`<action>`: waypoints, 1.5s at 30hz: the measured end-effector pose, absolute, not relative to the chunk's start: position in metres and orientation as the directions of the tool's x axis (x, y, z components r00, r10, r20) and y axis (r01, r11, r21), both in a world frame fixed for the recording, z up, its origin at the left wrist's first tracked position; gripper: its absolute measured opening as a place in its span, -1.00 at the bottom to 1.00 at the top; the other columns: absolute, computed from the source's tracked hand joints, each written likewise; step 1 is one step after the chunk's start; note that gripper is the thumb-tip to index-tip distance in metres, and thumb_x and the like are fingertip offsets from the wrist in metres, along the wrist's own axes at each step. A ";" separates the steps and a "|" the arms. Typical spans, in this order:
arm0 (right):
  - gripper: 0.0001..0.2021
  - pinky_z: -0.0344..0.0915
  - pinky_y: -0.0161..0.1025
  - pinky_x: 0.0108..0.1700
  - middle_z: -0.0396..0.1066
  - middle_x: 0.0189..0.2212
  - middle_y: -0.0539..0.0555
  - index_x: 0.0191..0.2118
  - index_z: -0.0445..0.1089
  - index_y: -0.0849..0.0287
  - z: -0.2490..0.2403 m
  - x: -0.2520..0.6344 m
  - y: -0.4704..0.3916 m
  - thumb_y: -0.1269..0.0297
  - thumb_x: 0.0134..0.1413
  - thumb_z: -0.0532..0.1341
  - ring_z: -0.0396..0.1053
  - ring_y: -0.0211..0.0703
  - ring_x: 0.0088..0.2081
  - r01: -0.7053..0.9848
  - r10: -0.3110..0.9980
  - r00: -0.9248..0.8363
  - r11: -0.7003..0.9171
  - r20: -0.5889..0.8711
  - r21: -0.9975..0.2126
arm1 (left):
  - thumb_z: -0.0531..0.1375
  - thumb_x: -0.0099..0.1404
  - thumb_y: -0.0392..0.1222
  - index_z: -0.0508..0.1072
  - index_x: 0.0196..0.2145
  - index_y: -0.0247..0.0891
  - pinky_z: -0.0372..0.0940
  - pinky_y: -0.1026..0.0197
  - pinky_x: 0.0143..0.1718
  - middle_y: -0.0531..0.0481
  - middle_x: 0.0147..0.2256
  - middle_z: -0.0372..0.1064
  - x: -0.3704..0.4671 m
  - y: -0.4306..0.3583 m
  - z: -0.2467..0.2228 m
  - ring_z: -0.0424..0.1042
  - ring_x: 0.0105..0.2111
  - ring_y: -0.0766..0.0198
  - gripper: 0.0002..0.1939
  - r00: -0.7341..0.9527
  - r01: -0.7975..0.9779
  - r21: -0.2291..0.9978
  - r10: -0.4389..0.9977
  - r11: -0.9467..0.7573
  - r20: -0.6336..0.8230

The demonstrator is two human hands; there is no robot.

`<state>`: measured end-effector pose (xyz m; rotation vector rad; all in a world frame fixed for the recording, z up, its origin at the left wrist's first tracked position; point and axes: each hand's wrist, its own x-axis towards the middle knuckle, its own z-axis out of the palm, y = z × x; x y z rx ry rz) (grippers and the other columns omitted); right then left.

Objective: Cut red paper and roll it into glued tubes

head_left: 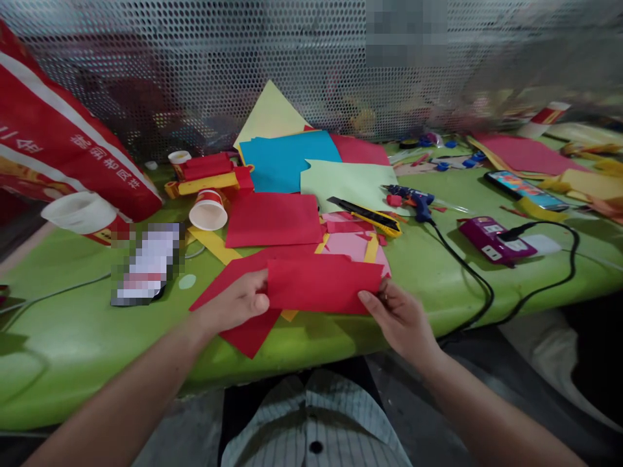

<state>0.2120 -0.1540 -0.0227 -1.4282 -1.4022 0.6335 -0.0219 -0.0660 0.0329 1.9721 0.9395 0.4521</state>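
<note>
Two bare hands on one red paper sheet (pixel 324 288), held near the front edge of the green table (pixel 121 350). Left hand (pixel 238 301) at its 9 o'clock end, thumb and fingers pinched on the edge. Right hand (pixel 403 318) at its 3 o'clock end, thumb on the near face, other fingers curled in, partly hidden. Top edge looks doubled; can't tell if folded or two pieces. More red paper (pixel 252 332) beneath, sticking out toward 8 o'clock.

Clock taken from the held sheet, 12 away from the person: loose red rectangle (pixel 273 219) at 11, pale green sheet (pixel 348 185) between 12 and 1, blue sheet (pixel 289 159) between 11 and 12. Utility knife (pixel 367 216) at 1, glue gun (pixel 415 199) between 1 and 2. Purple power block (pixel 487 241) between 2 and 3. Tipped paper cup (pixel 208 211) at 10, phone (pixel 148 263) at 9.
</note>
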 end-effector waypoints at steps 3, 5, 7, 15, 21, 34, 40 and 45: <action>-0.72 0.01 -0.37 -0.67 0.09 -0.76 -0.12 -0.57 0.09 0.09 -0.012 0.212 -0.146 0.12 0.06 0.10 0.07 -0.33 -0.70 0.587 0.943 0.198 0.105 0.268 -0.803 | 0.09 0.14 0.22 0.24 0.12 -0.16 0.38 0.09 -0.24 -0.11 -0.12 0.47 -0.016 -0.066 0.023 0.45 -0.14 0.06 -0.34 0.573 0.463 0.861 0.813 -0.213 -0.107; -0.72 -0.06 -0.36 -0.68 0.03 -0.78 -0.15 -0.57 0.06 0.08 -0.007 0.212 -0.141 0.13 0.05 0.09 0.01 -0.34 -0.74 0.668 0.946 0.176 0.087 0.270 -0.739 | 0.11 0.17 0.09 0.10 0.19 -0.20 0.38 0.10 -0.28 -0.11 -0.17 0.48 -0.011 -0.065 0.017 0.47 -0.20 0.07 -0.32 0.465 0.569 0.799 0.877 -0.193 -0.119; -0.80 -0.07 -0.35 -0.66 0.08 -0.77 -0.15 -0.51 0.13 0.09 -0.007 0.213 -0.136 0.14 0.04 0.07 0.05 -0.32 -0.74 0.737 0.947 0.164 0.068 0.276 -0.672 | 0.10 0.20 0.05 -0.02 0.24 -0.26 0.36 0.09 -0.28 -0.19 -0.13 0.45 -0.007 -0.064 0.015 0.46 -0.17 0.04 -0.27 0.408 0.635 0.746 0.907 -0.203 -0.100; -0.61 0.10 -0.27 -0.56 0.36 -0.62 -0.03 0.01 0.19 0.20 -0.026 0.214 -0.124 0.20 0.04 0.05 0.33 -0.11 -0.61 0.913 0.932 0.156 -0.009 0.328 -0.408 | 0.08 0.22 -0.01 -0.24 0.29 -0.33 0.30 0.17 -0.34 -0.17 -0.30 0.47 0.002 -0.063 0.019 0.47 -0.24 0.07 -0.18 0.385 0.777 0.580 0.913 -0.243 -0.133; -0.61 0.23 -0.17 -0.38 0.34 -0.67 -0.05 0.03 0.19 0.22 -0.029 0.212 -0.121 0.26 0.06 0.04 0.35 -0.09 -0.60 0.945 0.929 0.096 0.027 0.356 -0.325 | 0.04 0.24 0.00 0.02 0.23 -0.31 0.23 0.22 -0.50 -0.05 -0.50 0.42 0.009 -0.066 0.022 0.46 -0.45 0.09 -0.34 0.372 0.906 0.261 0.922 -0.334 -0.111; -0.78 0.16 -0.23 -0.42 0.36 -0.67 -0.03 -0.22 0.39 0.16 -0.028 0.215 -0.120 0.30 0.08 0.04 0.30 -0.18 -0.64 0.940 0.945 -0.002 0.113 0.326 -0.322 | 0.00 0.27 -0.09 0.15 0.18 -0.19 0.26 0.18 -0.48 -0.05 -0.47 0.48 0.006 -0.059 0.022 0.48 -0.42 0.07 -0.48 0.413 0.897 0.255 0.888 -0.360 -0.200; -0.76 0.14 -0.18 -0.36 0.43 -0.59 0.07 -0.16 0.38 0.21 -0.019 0.218 -0.125 0.26 0.10 0.09 0.36 -0.09 -0.54 0.986 0.948 -0.064 0.109 0.312 -0.127 | -0.01 0.31 -0.09 0.21 0.15 -0.17 0.33 0.05 -0.40 -0.16 -0.35 0.51 0.009 -0.063 0.019 0.50 -0.35 -0.03 -0.54 0.406 0.913 0.119 0.893 -0.390 -0.196; -0.57 0.13 -0.06 -0.17 0.41 -0.11 0.28 0.01 0.28 0.25 0.016 0.212 -0.104 0.15 0.04 0.17 0.39 0.10 -0.20 0.977 0.943 -0.212 0.196 0.255 0.088 | -0.03 0.34 -0.09 0.20 0.16 -0.16 0.35 0.05 -0.41 -0.16 -0.39 0.50 0.013 -0.068 0.017 0.50 -0.37 -0.02 -0.55 0.400 0.913 0.005 0.892 -0.408 -0.208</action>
